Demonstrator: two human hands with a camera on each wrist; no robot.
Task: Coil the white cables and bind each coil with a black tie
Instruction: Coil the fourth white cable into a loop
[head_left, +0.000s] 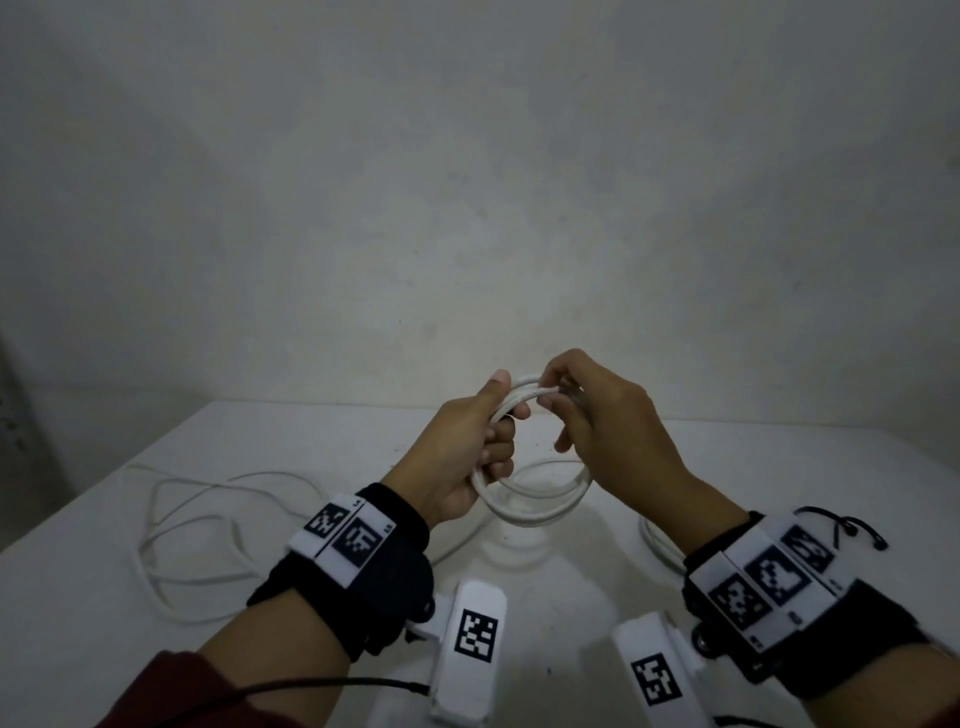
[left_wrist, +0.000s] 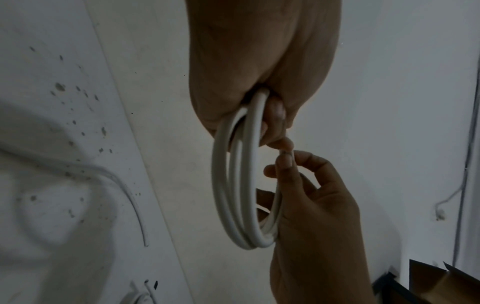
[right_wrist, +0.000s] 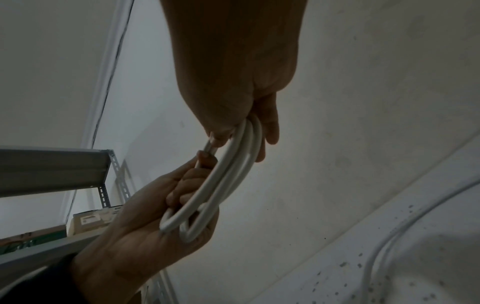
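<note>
Several loops of white cable are gathered into one coil, held in the air just above the white table. The left hand has its fingers curled round the near-left side of the coil, thumb laid along the top. The right hand pinches the far side of the coil between thumb and fingertips, where the last turn comes round. From the left wrist camera the strands lie side by side, three or four of them, and none hangs loose from the coil.

Left of the coil, a second cable sprawls uncoiled on the table; to the right of the coil, part of another white loop shows behind the right wrist, and whether it is tied cannot be told.

Winding looks nearly or fully done for this cable, so binding seems the step ahead. No black tie is visible. The next move likely calls for one hand to keep the loops clamped while the other fetches a tie and wraps it round the bundle.
</note>
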